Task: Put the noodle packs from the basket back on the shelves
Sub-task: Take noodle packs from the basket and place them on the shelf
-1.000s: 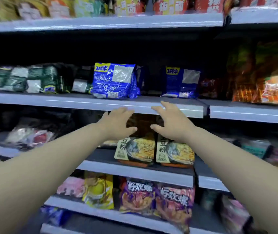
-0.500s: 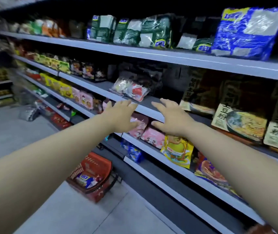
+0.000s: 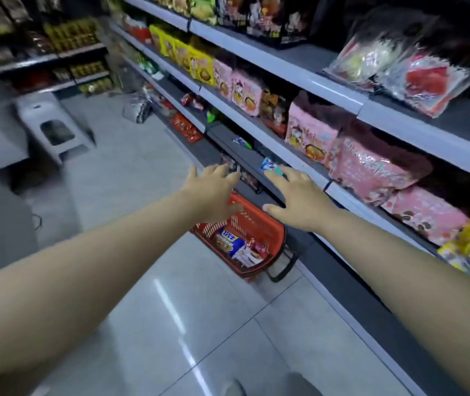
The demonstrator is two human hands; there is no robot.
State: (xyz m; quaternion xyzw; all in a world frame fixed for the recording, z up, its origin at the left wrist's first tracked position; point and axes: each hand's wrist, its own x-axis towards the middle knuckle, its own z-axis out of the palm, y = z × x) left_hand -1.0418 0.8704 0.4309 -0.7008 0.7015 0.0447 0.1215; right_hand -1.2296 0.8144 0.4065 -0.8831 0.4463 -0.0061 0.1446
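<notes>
A red plastic basket [image 3: 268,232] stands on the floor against the foot of the shelves [image 3: 339,95], its black handle folded down at the near side. Inside lie noodle packs [image 3: 232,244], one blue and white, others partly hidden. My left hand [image 3: 213,192] and my right hand [image 3: 299,201] are both stretched out above the basket, fingers spread and straight, holding nothing. The left hand covers the basket's far left rim. Pink, yellow and dark packs fill the shelves to the right.
A grey plastic stool [image 3: 53,130] stands on the tiled floor at the left. A silvery bag [image 3: 138,108] lies on the floor further down the aisle. More shelving [image 3: 56,58] closes the aisle's far end. Light floor tiles [image 3: 199,324] stretch between me and the basket.
My view has swung left and down from the shelves to the floor. The basket has come nearer the middle, and both empty hands now hover over it.
</notes>
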